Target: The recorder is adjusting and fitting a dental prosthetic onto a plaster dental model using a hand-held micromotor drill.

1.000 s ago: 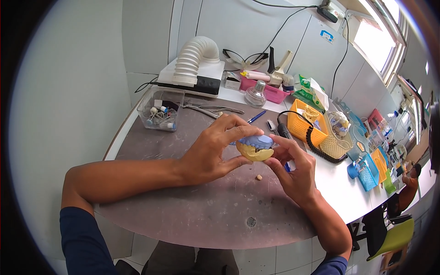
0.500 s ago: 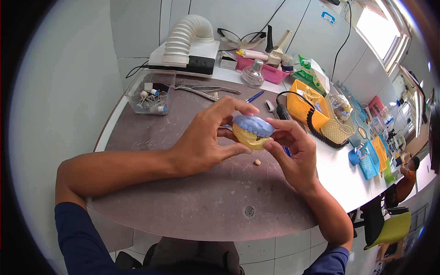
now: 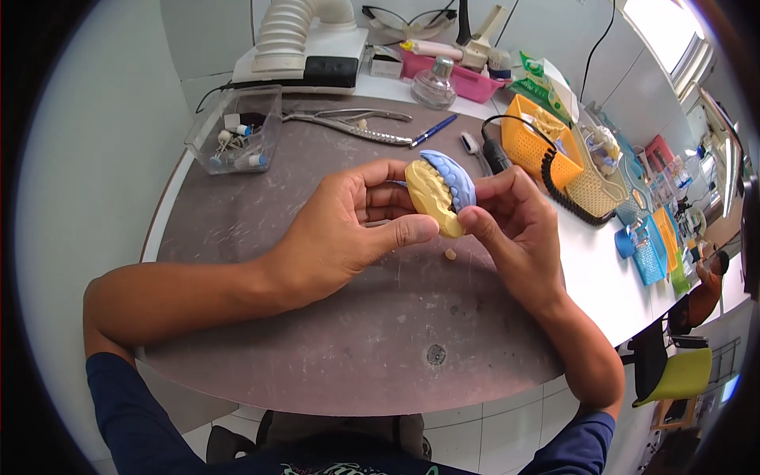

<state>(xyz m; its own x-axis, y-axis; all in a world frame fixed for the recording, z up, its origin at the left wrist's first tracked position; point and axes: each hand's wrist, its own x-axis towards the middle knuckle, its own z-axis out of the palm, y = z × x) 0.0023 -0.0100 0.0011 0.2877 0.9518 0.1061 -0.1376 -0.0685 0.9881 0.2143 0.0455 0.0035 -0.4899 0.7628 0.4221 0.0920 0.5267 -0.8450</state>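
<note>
Between my hands, above the middle of the bench, is a dental model: a yellow plaster cast (image 3: 430, 198) and a blue cast (image 3: 453, 177) fitted together along their teeth. The pair stands tilted on its side, yellow toward the left and blue toward the right. My left hand (image 3: 360, 210) grips the yellow cast, thumb at its lower edge and fingers behind it. My right hand (image 3: 514, 226) pinches the blue cast's right side between thumb and fingers. Just below, a small tooth-coloured piece (image 3: 450, 254) lies on the bench (image 3: 356, 348).
Pliers (image 3: 356, 127), a blue pen (image 3: 434, 131) and a brush (image 3: 471, 145) lie behind my hands. A clear box (image 3: 237, 131) of small parts stands left. A corded handpiece (image 3: 496, 155) and a yellow basket (image 3: 538, 142) are at the right; a glass bottle (image 3: 435, 85) stands behind.
The joined casts have turned from lying level, blue on top, to standing on their side with yellow at left. Both hands keep their hold. The view has tipped slightly.
</note>
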